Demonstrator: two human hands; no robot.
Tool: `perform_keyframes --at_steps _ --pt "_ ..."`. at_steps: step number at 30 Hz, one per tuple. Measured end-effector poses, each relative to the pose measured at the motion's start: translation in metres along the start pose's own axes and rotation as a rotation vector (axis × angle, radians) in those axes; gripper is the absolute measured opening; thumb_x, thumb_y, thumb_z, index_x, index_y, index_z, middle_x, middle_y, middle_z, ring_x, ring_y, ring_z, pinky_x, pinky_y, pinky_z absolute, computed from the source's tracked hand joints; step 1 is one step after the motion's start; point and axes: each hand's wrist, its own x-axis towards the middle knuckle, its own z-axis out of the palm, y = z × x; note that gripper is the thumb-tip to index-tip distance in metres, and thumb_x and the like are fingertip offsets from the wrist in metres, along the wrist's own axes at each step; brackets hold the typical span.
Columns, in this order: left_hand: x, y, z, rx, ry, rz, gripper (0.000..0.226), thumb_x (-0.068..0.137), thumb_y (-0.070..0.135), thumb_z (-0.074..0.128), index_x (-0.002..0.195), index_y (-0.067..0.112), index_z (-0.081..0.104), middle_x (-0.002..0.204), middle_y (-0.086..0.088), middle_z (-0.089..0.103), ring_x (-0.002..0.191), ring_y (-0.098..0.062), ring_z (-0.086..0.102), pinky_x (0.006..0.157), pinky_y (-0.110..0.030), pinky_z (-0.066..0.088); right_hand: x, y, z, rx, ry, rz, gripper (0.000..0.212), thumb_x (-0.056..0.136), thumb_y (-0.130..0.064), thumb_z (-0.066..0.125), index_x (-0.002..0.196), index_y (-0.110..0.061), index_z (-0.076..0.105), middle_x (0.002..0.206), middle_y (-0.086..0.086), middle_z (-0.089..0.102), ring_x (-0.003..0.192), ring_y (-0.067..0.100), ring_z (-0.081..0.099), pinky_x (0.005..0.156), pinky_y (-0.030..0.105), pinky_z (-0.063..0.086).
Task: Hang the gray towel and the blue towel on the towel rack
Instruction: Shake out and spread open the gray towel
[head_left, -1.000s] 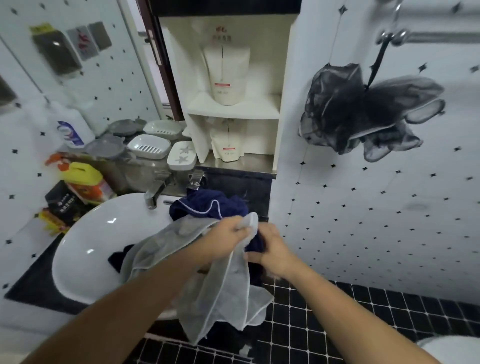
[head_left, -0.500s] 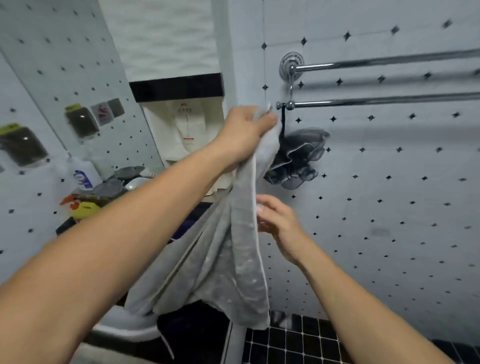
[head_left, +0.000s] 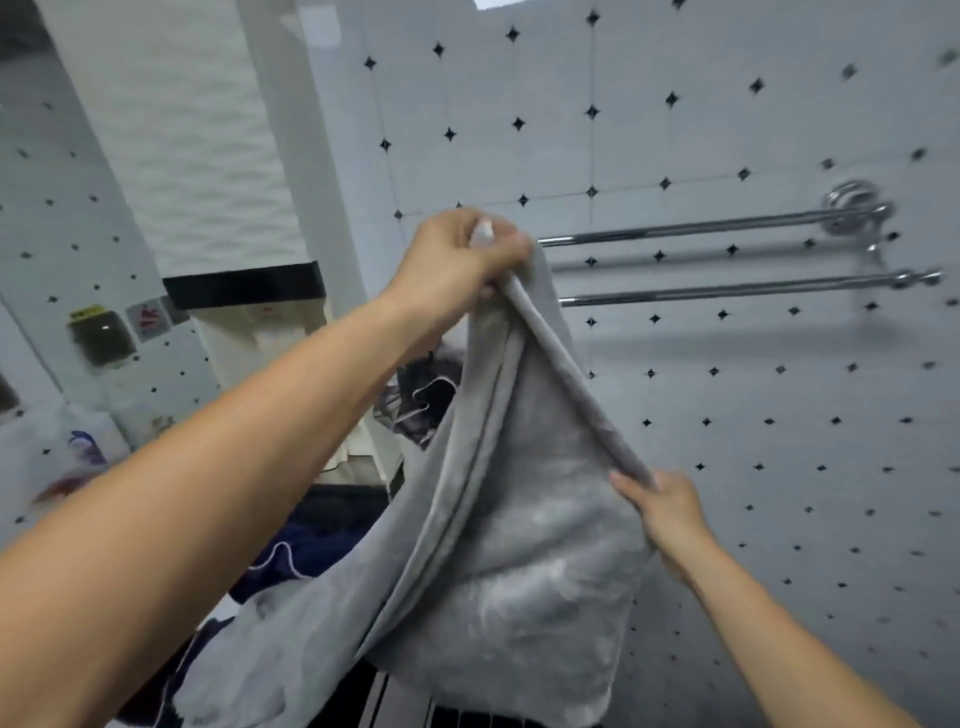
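Head view: the left hand (head_left: 457, 260) is gripping a bunched corner of the gray towel (head_left: 509, 545), fingers closed tight around the cloth, and is holding it raised in front of the left end of the towel rack (head_left: 727, 254). The right hand (head_left: 662, 506) is sitting lower and to the right, pinching the towel's hemmed edge between thumb and fingers. The hem is running taut in a slanted line from the upper hand down to the lower one, so the two hands are well apart along one edge. The rest of the gray towel is hanging below them in loose folds, its lower left part trailing off toward the bottom edge of the picture. No part of it is lying over the rack's bars.

The towel rack is showing two chrome bars, one above the other, fixed to the white tiled wall (head_left: 779, 467) by a round bracket at the right; both bars are bare where visible. The blue towel (head_left: 311, 551) is lying crumpled below the left forearm, a white piped edge curling across it. A dark mesh bath sponge (head_left: 421, 395) is peeking out behind the gray towel, beside the left wrist.
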Motion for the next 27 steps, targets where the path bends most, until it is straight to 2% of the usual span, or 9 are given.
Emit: perform_keyframes --at_steps 2,4,7,11,15,19,21,24,27 --pt "-0.002 -0.008 0.012 0.043 -0.1 -0.012 0.028 0.073 -0.007 0.07 0.093 0.012 0.064 0.075 0.005 0.067 0.069 -0.008 0.064 0.06 -0.02 0.052 0.018 -0.007 -0.042 -0.04 0.113 -0.051 0.04 0.081 -0.006 0.069 0.049 -0.029 0.066 0.047 -0.015 0.056 0.048 -0.001 0.049 0.048 0.016 0.041" --pt "-0.001 -0.016 0.021 0.151 -0.16 -0.028 0.039 0.068 -0.015 0.066 0.101 0.007 0.065 0.085 -0.002 0.07 0.079 -0.016 0.066 0.066 -0.027 0.057 0.033 -0.023 -0.077 -0.083 0.197 -0.101 0.025 0.082 -0.005 0.066 0.063 -0.022 0.072 0.066 -0.009 0.068 0.064 0.007 0.058 0.063 0.024 0.048" --pt "0.004 -0.031 0.031 0.251 -0.193 -0.063 0.041 0.072 -0.012 0.065 0.107 0.009 0.064 0.095 -0.008 0.07 0.09 -0.021 0.066 0.084 -0.038 0.056 0.052 -0.05 -0.121 -0.081 0.318 -0.136 0.011 0.079 -0.018 0.07 0.074 -0.009 0.072 0.076 0.009 0.071 0.068 0.018 0.061 0.066 0.033 0.047" --pt "0.011 -0.051 0.047 0.189 -0.302 -0.091 0.031 0.081 -0.016 0.057 0.109 -0.004 0.059 0.1 -0.012 0.071 0.103 -0.024 0.066 0.098 -0.042 0.049 0.063 -0.084 -0.159 0.061 0.482 -0.139 0.015 0.08 -0.02 0.071 0.083 -0.005 0.07 0.074 0.009 0.064 0.068 0.019 0.056 0.062 0.03 0.044" --pt "0.014 -0.064 0.064 0.333 -0.174 -0.107 0.007 0.08 0.016 0.068 0.082 0.009 0.069 0.073 -0.018 0.074 0.071 -0.033 0.071 0.062 -0.041 0.057 0.058 -0.102 -0.149 -0.097 0.34 -0.159 0.018 0.085 -0.015 0.068 0.085 0.003 0.068 0.077 0.013 0.063 0.067 0.017 0.055 0.063 0.03 0.042" --pt "0.018 -0.074 0.076 0.677 0.014 -0.12 0.041 0.079 0.05 0.061 0.061 0.013 0.06 0.06 -0.002 0.063 0.063 -0.027 0.059 0.055 -0.031 0.04 0.05 -0.118 -0.125 -0.068 0.188 -0.084 0.026 0.085 -0.021 0.07 0.075 0.002 0.062 0.073 0.013 0.054 0.07 0.019 0.049 0.065 0.034 0.039" --pt "0.016 -0.079 0.084 0.385 0.024 -0.288 0.04 0.081 0.043 0.062 0.056 0.013 0.052 0.059 -0.002 0.058 0.061 -0.025 0.055 0.058 -0.029 0.037 0.049 -0.129 -0.109 0.031 0.178 -0.006 0.024 0.086 -0.02 0.07 0.069 -0.007 0.059 0.073 0.015 0.057 0.069 0.022 0.053 0.064 0.035 0.042" --pt "0.001 -0.084 0.103 -0.177 -0.059 -0.519 0.023 0.087 0.028 0.065 0.075 0.009 0.066 0.071 -0.005 0.068 0.064 -0.021 0.063 0.056 -0.024 0.046 0.05 -0.144 -0.079 0.202 0.163 0.109 0.018 0.087 -0.014 0.068 0.076 -0.003 0.059 0.078 0.017 0.058 0.076 0.028 0.058 0.073 0.043 0.051" --pt "-0.016 -0.088 0.121 -0.329 -0.304 -0.384 0.032 0.088 0.025 0.067 0.093 -0.007 0.071 0.089 -0.012 0.076 0.077 -0.016 0.067 0.071 -0.025 0.053 0.048 -0.152 -0.048 0.32 0.023 0.192 0.016 0.089 -0.011 0.065 0.09 0.004 0.06 0.082 0.02 0.058 0.079 0.03 0.059 0.079 0.047 0.052"
